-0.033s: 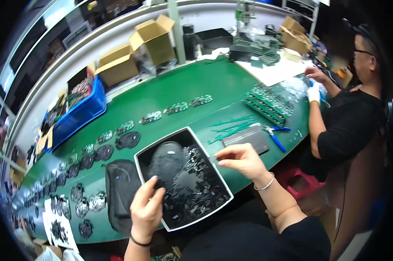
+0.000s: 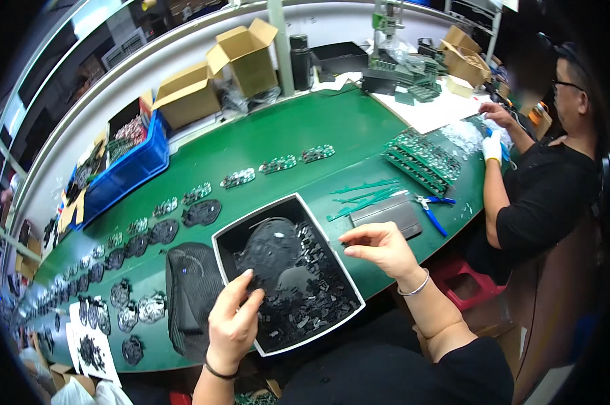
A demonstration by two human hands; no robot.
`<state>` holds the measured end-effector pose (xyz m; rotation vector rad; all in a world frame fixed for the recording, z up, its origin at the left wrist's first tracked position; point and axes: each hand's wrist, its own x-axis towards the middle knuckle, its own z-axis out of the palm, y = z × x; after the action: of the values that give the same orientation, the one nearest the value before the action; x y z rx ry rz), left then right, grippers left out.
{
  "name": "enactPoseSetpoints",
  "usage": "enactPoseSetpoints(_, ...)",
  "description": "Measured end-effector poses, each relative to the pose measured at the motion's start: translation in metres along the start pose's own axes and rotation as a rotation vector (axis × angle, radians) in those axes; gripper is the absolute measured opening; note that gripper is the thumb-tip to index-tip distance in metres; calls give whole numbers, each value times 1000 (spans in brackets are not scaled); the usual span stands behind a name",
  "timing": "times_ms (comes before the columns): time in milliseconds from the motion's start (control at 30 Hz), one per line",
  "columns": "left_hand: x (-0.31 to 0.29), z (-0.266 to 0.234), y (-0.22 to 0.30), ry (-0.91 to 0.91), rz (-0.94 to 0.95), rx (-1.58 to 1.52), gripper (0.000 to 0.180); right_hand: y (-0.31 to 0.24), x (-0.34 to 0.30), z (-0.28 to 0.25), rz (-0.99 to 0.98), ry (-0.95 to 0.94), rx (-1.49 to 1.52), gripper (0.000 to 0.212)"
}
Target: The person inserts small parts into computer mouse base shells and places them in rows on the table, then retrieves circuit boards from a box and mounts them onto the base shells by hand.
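Over the tray, my left hand [image 2: 234, 320] has its thumb and curled fingers at the lower left edge of a black oval shell [image 2: 272, 244], gripping it. Black against black hides much of that contact. Beyond the tray's right rim, my right hand [image 2: 382, 250] pinches a tiny dark piece [image 2: 345, 244] between thumb and forefinger. Many small black plastic pieces [image 2: 318, 300] lie in the white-rimmed black tray [image 2: 349, 280], mostly at its right and near parts.
Left of the tray lies a black textured bag [image 2: 187, 297]. Rows of circuit boards [image 2: 237, 177] and black shells [image 2: 202, 212] run leftward. Blue-handled cutters [image 2: 434, 214] and a grey flat box [image 2: 389, 214] sit right. A co-worker [image 2: 548, 175] works at far right.
The view has shifted slightly. My left hand and the oval shell have moved a little to the right over the tray. My right hand keeps its pinch.
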<state>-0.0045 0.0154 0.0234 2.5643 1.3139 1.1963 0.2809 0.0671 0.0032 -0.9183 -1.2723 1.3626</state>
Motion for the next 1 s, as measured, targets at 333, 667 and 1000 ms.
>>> enactPoseSetpoints(333, -10, 5, -8, -188, 96, -37, 24, 24, 1, 0, 49, -33, 191, 23)
enactPoseSetpoints(667, -8, 7, -5, -216, 161, -101, 22, 19, 4, -5, 141, -104, 338, 18)
enactPoseSetpoints(1000, -9, 7, -5, -245, 221, -82, 19, -20, 43, 51, -352, -373, -714, 9)
